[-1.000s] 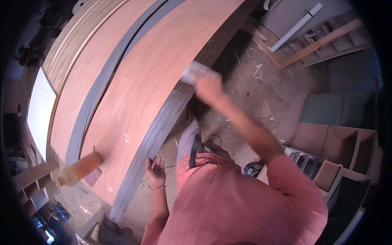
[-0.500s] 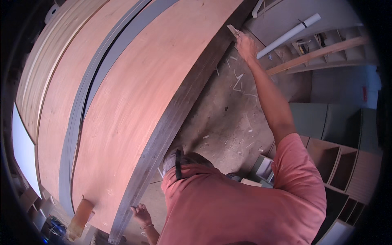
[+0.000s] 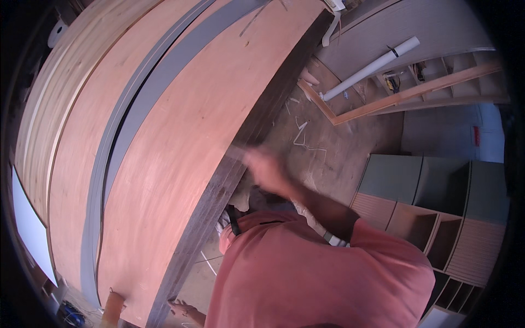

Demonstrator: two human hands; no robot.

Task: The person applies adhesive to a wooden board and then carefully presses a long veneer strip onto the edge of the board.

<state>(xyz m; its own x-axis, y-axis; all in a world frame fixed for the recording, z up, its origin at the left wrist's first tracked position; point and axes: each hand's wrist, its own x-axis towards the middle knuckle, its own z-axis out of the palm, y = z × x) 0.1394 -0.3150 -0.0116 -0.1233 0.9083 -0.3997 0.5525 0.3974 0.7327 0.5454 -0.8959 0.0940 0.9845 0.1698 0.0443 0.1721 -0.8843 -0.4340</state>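
Note:
A large wooden panel (image 3: 164, 164) with a pinkish face lies on my left, and its long dark edge (image 3: 191, 240) runs beside me. My right hand (image 3: 268, 172) is smeared by motion at the middle of that edge. Its fingers are closed on a thin, flat, pale piece (image 3: 235, 152), blurred against the edge. Near the panel's lower end my left hand (image 3: 183, 310) rests with fingertips at the dark edge, fingers apart and nothing in them. Close to it, an amber bottle (image 3: 112, 310) stands on the panel's face.
Long grey strips (image 3: 123, 117) lie along the panel, with pale boards (image 3: 60, 71) beyond. A white pipe (image 3: 372, 68) and a wooden frame piece (image 3: 394, 98) lie at the upper right. Green-and-wood cabinets (image 3: 391, 177) stand right. Offcut strips (image 3: 301, 136) litter the floor.
My right hand has come from the edge's far end back to its middle, still with the flat piece. My left hand's fingers have gone from curled to spread at the edge.

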